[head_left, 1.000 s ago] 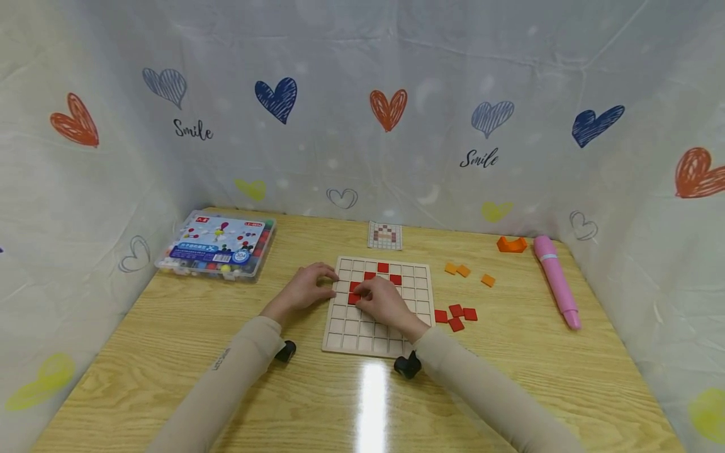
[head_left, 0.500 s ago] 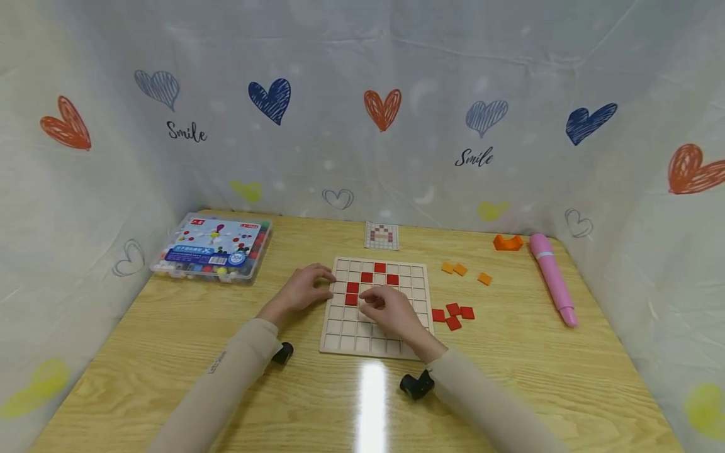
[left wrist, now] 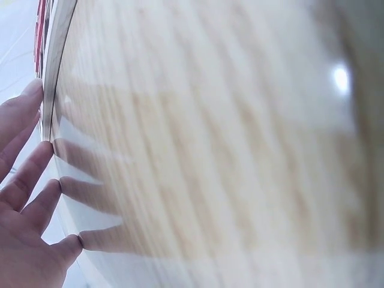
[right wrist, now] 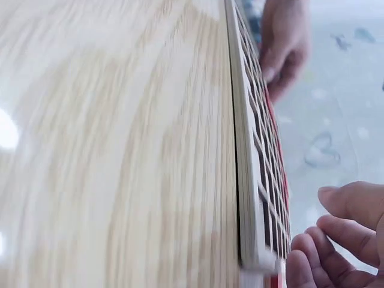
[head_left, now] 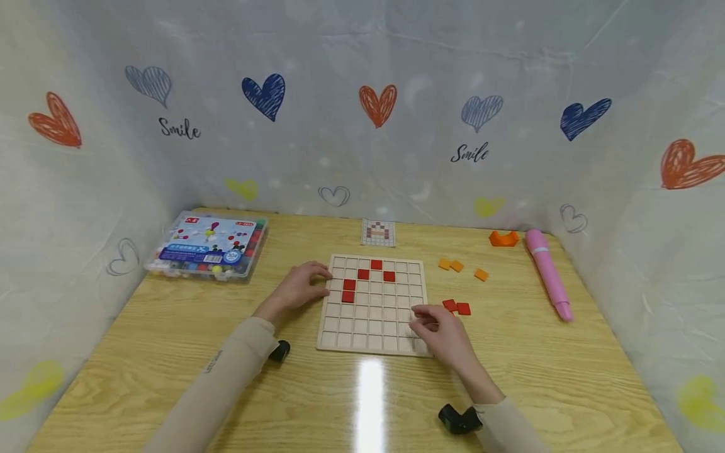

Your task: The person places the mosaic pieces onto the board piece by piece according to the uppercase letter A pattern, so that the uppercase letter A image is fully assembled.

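In the head view, your gridded wooden board [head_left: 362,327] lies flat on the wood-grain tabletop [head_left: 317,402], at the centre of the frame. Five red tiles [head_left: 363,274] sit in its cells: three form a peak at the top, two lie one below the other at the left. Your left hand [head_left: 294,290] is relaxed, fingertips and thumb touching the board's left edge. Your right hand [head_left: 444,330] is at the board's lower right edge, fingers loosely bent. Just above it, two loose red tiles [head_left: 464,309] show, one partly covered by your hand. Three orange tiles [head_left: 456,266] lie higher, right of the board. Only this view shows the pattern card [head_left: 378,233] at upper centre, the molecular model kit [head_left: 206,245] at upper left, and the notched orange piece [head_left: 504,238] and pink pen-shaped tube [head_left: 548,274] at right.

The left wrist view adds your finger spread: separate fingers at the left of the frame, their reflections meeting the tips on the glossy surface. Finger pressure you cannot tell from it.

The right wrist view adds the board's thickness, edge-on, and, at lower right, a narrow gap between your right thumb and forefinger. Your left hand appears there at the top, blurred.
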Demonstrator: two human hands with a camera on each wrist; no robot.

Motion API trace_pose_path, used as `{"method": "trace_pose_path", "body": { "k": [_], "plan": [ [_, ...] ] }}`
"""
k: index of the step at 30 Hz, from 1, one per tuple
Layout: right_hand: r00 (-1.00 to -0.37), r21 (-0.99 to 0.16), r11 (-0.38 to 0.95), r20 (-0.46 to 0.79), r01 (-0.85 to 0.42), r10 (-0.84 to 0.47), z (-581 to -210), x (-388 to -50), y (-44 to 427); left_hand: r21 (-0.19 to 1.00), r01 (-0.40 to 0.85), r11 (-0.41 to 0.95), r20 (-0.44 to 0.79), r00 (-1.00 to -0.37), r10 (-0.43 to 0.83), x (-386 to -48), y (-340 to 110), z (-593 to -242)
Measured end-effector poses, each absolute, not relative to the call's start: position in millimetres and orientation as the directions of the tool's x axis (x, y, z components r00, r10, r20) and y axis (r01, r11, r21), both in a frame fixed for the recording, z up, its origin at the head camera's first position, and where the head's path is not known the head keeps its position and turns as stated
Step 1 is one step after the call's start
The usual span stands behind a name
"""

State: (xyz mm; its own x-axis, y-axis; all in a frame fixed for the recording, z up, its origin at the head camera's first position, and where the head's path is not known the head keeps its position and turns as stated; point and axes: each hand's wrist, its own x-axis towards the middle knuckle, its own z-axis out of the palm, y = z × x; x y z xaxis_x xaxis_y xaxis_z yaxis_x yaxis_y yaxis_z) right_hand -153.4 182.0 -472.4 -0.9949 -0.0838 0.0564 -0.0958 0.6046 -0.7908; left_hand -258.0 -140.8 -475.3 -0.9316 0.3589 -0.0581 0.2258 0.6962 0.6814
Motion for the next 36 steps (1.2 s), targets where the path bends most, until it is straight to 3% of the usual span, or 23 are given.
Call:
{"method": "trace_pose_path", "body": {
  "k": [15,36],
  "plan": [
    [-0.996,-0.681,0.732,0.057,0.013,0.071,-475.9,-144.7,242.9,0.695,0.211,0.687,-0.062,-0.934,0.351,-256.3,-140.5,-472.1],
    [-0.999,-0.600,0.800,0.039,-0.021,0.004,-472.3,-154.9,243.8,0.702,0.209,0.680,-0.061,-0.935,0.351,-254.7,-138.7,-470.0]
  ]
}}
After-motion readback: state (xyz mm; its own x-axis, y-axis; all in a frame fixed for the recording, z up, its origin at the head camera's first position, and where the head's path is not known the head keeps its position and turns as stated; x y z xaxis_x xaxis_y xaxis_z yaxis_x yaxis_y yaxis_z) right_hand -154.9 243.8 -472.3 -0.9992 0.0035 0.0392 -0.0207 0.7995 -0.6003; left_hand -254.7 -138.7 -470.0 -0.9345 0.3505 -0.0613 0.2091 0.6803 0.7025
